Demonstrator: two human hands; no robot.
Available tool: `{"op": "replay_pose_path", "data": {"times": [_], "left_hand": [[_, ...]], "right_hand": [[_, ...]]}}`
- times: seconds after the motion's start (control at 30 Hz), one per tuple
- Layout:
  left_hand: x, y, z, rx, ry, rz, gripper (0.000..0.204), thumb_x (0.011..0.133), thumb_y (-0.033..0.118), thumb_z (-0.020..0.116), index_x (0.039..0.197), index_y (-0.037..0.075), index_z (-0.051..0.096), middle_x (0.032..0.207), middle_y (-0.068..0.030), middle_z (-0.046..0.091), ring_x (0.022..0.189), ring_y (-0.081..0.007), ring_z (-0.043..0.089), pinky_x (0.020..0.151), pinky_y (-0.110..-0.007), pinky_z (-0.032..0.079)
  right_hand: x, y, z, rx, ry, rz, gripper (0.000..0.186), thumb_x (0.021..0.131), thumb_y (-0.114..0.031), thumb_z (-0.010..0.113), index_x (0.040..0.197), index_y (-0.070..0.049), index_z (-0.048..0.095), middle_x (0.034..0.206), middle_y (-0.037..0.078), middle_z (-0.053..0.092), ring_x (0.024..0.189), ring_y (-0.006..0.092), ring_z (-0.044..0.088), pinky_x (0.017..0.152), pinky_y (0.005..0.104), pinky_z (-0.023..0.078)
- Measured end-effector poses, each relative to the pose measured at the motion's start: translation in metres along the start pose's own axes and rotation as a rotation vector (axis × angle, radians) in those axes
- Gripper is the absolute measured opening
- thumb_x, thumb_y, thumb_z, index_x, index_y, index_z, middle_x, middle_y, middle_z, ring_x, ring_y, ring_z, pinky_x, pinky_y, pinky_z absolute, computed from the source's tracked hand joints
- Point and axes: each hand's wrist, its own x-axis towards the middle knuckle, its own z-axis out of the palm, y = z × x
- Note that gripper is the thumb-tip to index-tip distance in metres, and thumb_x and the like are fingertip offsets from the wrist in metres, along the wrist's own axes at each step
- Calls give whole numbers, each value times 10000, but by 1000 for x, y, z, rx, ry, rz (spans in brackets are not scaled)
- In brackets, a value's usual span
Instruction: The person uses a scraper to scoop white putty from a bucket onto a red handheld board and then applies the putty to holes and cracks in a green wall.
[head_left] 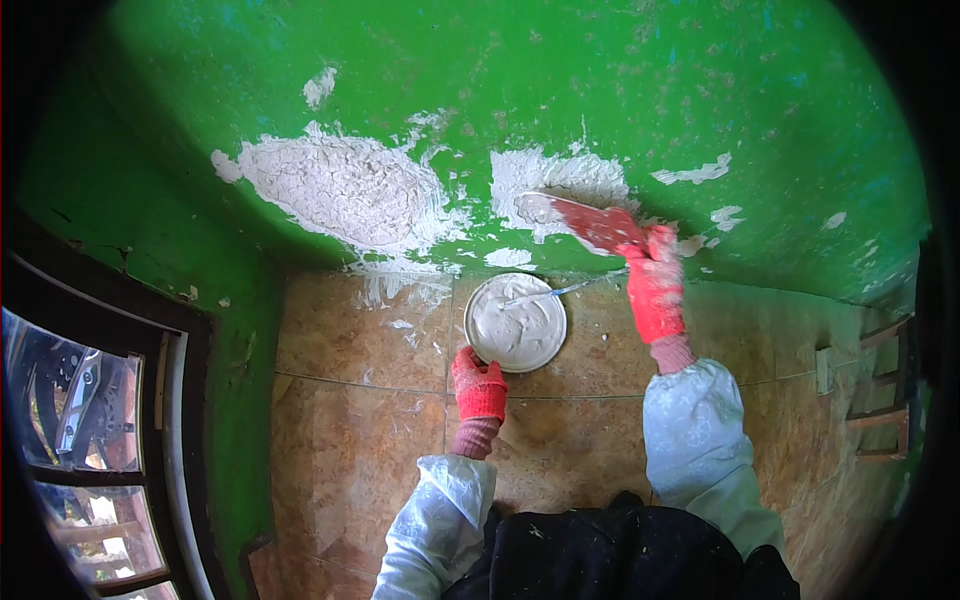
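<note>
My right hand [656,285], in a red glove, is closed around a reddish plastering trowel [598,224]. Its blade lies against a white plaster patch [512,180] on the green wall. A round tub [470,345] of whitish plaster [512,332] is below the patch, near the foot of the wall. At the tub's near left rim, my red-gloved left hand [479,388] grips the edge, with part of its fingers hidden. A thin, pale-blue stick [580,286] rests in the plaster and points toward my right wrist.
Left of the trowel, a larger rough plaster patch [340,190] covers the wall. Brown tiles [360,450] make up the floor, smeared white by the wall. A dark-framed window [75,400] stands at left; wooden slatted furniture [885,415] is at far right.
</note>
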Motion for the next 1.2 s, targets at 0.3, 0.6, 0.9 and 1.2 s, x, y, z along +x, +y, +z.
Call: {"op": "replay_pose_path", "data": {"times": [0.3,0.6,0.9,1.2], "left_hand": [[1,0,-4,20,-66,8,397,722,48,621,1086,-10,475,906,-115,537,708,-175,575,669,-285,473],[7,-15,-8,-24,-68,-26,412,724,62,620,1103,8,469,944,-138,493,749,-210,566,703,-319,469],[-2,7,-9,-48,-105,-30,399,732,58,619,1099,-5,476,917,-115,539,747,-185,574,697,-296,471],[-5,13,-4,-19,-122,-29,428,737,68,624,1132,5,470,946,-123,536,756,-192,578,708,-297,473]], "right_hand": [[7,-10,-8,-370,-11,-140,120,727,-73,610,813,8,585,895,143,516,850,300,495,757,361,397],[3,-32,-12,-359,-43,-34,138,737,-71,611,816,30,562,886,144,516,859,290,499,742,357,405],[12,-15,-22,-434,6,-188,123,722,-31,604,797,41,538,869,137,496,825,281,494,747,363,402],[0,13,4,-534,-75,-331,105,712,-31,583,799,27,571,919,152,514,891,297,487,783,381,396]]}}
